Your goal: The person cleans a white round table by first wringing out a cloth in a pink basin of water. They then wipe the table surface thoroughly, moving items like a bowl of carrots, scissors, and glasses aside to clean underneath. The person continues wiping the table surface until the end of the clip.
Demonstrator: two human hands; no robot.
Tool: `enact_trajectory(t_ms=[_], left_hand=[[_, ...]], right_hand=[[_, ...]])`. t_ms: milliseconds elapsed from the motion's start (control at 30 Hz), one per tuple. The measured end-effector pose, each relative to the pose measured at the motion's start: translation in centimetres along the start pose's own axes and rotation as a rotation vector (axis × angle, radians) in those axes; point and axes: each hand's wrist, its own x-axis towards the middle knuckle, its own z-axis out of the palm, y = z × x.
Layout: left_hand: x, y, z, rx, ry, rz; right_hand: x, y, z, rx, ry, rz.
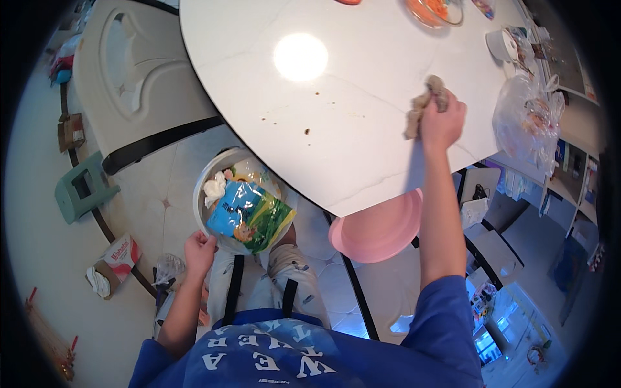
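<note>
My right hand (445, 120) grips a bunched grey-brown cloth (421, 107) at the right part of the white marbled tabletop (359, 160). Small brown spots (307, 131) and crumbs lie on the surface to the left of the cloth. Below the table's curved edge, my left hand (200, 250) holds the rim of a white trash bin (198, 194). Inside the bin are a blue and green plastic package (250, 211), crumpled white tissue (215, 188) and other waste, partly covered by the package.
A pink basin (378, 230) sits under the table edge. A clear plastic bag (526, 121), a white tub (502, 46) and a glass bowl with orange pieces (434, 10) stand on the table. To the left are a pale chair (165, 87), a green stool (85, 186) and an open carton (116, 262).
</note>
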Motion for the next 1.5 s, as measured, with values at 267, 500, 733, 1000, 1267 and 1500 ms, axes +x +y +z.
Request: enact_trajectory(t_ms=[267,500,733,1000,1267,1500], left_hand=[[1.9,0.9,-1.3,-0.047,0.068,0.069],[1.6,2.9,-1.3,0.002,0.054,0.133],[-0.1,3.9,-1.0,-0.155,0.010,0.086],[0.1,4.4,-0.3,-0.203,-0.006,0.109],[0.4,2.1,-1.0,-0.160,-0.007,0.122],[0.5,1.7,-0.9,-0.213,-0.050,0.083]], right_hand=[[-6.9,-9.3,-1.5,0.359,-0.255,-0.314],[-4.6,-8.4,1.5,0.116,-0.033,-0.275],[-12.1,-15.6,-3.0,0.522,-0.551,-0.667],[-8.1,-14.4,2.1,0.137,-0.008,-0.376],[-13.7,-14.3,-6.8,0.650,-0.343,-0.380],[-4.8,-4.3,-1.9,-0.041,-0.095,-0.078]])
